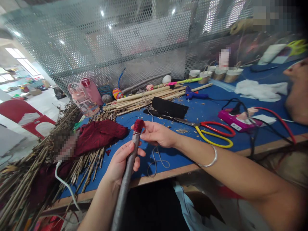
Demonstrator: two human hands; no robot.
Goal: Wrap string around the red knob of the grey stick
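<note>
Nearest to us, the grey stick (123, 192) is in our left hand (125, 157), whose fingers are curled around it. Its long axis runs away from our body, leaning slightly to the right, across the front edge of the table (187, 168), and its red cloth tip (139, 125) points towards the far edge. At this tip, the thumb and forefinger of our right hand (157, 133) are close together; what they pinch, we cannot tell. Just inside the front edge lies a loose cord (156, 161), farther the scissors (197, 124), and near the far edge the wooden sticks (147, 93).

The left hand (120, 158) grips while the right hand (157, 134) pinches just beyond it.
</note>
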